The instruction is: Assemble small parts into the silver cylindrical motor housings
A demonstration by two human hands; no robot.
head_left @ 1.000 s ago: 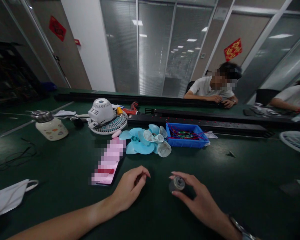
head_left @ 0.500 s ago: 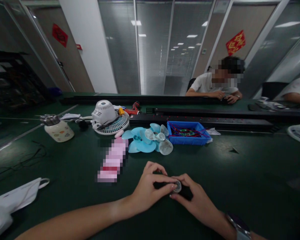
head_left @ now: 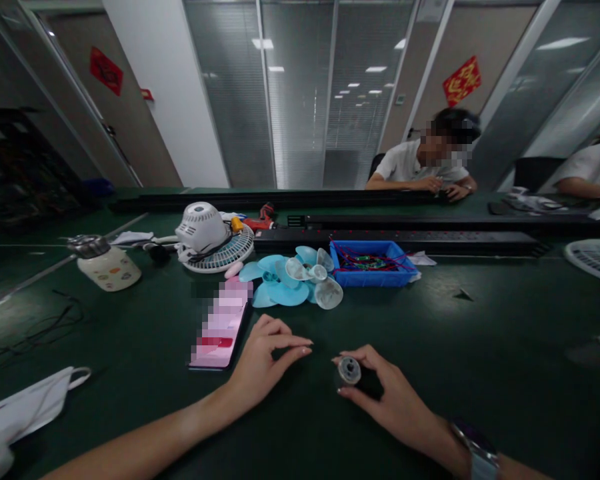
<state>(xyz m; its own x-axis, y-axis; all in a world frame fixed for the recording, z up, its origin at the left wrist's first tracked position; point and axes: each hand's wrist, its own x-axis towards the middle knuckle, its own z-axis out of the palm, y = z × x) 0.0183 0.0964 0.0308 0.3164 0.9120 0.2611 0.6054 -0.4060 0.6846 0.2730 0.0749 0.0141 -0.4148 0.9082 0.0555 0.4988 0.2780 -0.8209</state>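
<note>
My right hand (head_left: 387,397) grips a small dark cylindrical motor (head_left: 350,371) with a silvery round end, held just above the green table. My left hand (head_left: 265,363) rests a short way to its left, fingers curled with the fingertips pinched toward the motor; I cannot make out anything in them. A phone (head_left: 220,327) with a pink screen lies just left of my left hand. Beyond the hands sits a pile of light blue and clear fan blades (head_left: 295,280).
A blue tray (head_left: 370,275) holds red-wired parts. A white fan motor housing on a grille (head_left: 210,237), a white jar (head_left: 107,267), a face mask (head_left: 25,410) and loose cables lie left. Black rails (head_left: 405,237) cross the table; two people sit beyond.
My left hand went to the motor and touched it half a second ago, and has now drawn back to the left. The right hand keeps hold of the motor.
</note>
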